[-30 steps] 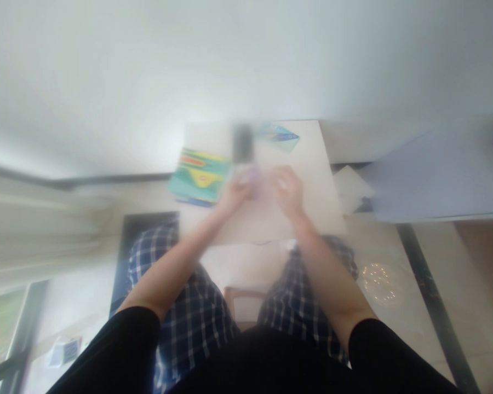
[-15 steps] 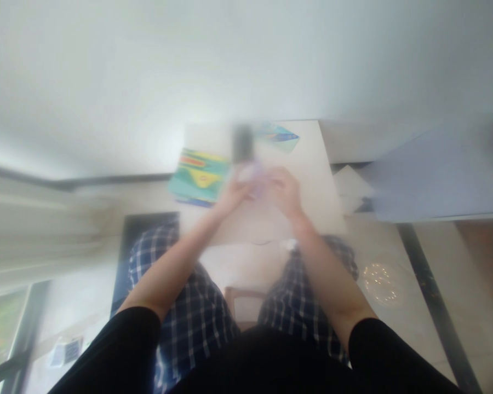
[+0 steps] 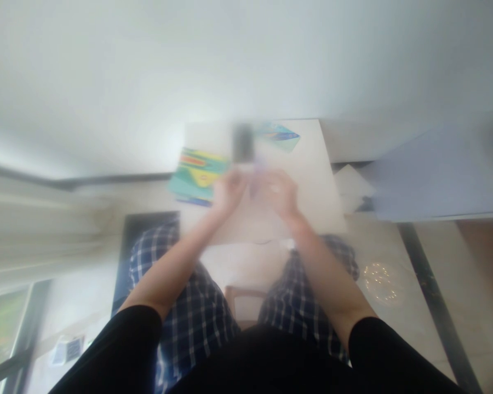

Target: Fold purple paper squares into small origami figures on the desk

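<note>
The picture is blurred. My left hand and my right hand are close together over a small pale table. Between them is a small pale purple thing that both hands seem to pinch; its shape is smeared. Just beyond the hands a dark upright object stands on the table. A colourful green and yellow booklet lies left of my left hand.
A blue-green printed sheet lies at the table's far edge. To the right are a white folded sheet and a large lavender sheet. My checked trouser legs are below the table. A white wall fills the top.
Both hands have shifted slightly left and away from me, and drawn closer around the pale purple thing. The things on the table have stayed put.
</note>
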`<state>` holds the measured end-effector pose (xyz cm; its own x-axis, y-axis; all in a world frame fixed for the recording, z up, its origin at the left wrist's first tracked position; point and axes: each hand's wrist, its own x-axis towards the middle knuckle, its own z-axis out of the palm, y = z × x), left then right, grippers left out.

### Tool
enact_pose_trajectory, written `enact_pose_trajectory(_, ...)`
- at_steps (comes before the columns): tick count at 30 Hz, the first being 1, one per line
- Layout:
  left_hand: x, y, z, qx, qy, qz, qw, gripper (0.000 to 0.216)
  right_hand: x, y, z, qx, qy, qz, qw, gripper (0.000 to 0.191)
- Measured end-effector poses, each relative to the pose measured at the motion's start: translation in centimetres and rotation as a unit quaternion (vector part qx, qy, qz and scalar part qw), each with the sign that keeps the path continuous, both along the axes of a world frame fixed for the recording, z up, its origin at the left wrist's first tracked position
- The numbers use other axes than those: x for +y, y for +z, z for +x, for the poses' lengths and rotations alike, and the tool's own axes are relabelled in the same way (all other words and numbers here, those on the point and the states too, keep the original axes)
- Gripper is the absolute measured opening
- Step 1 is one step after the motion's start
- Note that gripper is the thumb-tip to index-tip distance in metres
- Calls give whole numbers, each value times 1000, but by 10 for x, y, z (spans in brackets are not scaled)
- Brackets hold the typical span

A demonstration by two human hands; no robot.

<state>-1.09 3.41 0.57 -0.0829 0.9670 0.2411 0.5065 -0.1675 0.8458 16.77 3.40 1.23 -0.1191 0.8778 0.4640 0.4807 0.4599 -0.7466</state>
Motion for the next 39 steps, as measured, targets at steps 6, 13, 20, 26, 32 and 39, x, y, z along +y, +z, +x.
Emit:
enact_pose_trajectory(6, -5, 9, 2, -24, -49, -6, 998, 37, 1, -1, 1, 41, -11, -42, 998, 22)
enact_pose_trajectory(13, 1, 6, -5, -126, -88, -109, 982, 50, 4, -1, 1, 102, -26, -88, 991, 25)
enact_pose_trajectory(20, 2, 8, -6, -179, -85, -128, 972, 50, 6, -1, 1, 111, -37, -105, 988, 25)
enact_pose_trajectory(26, 6, 10, -4, -168, -56, -25, 984, 41, 8, -5, 0, 113, -29, -118, 986, 27)
enact_pose_trajectory(32, 6, 14, -8, -108, -41, -16, 993, 26, 8, -7, 0, 99, -19, -133, 986, 31)
enact_pose_trajectory(39, 8, 6, -9, -111, -28, -10, 993, 33, 10, -10, 3, 77, 12, -130, 988, 32)
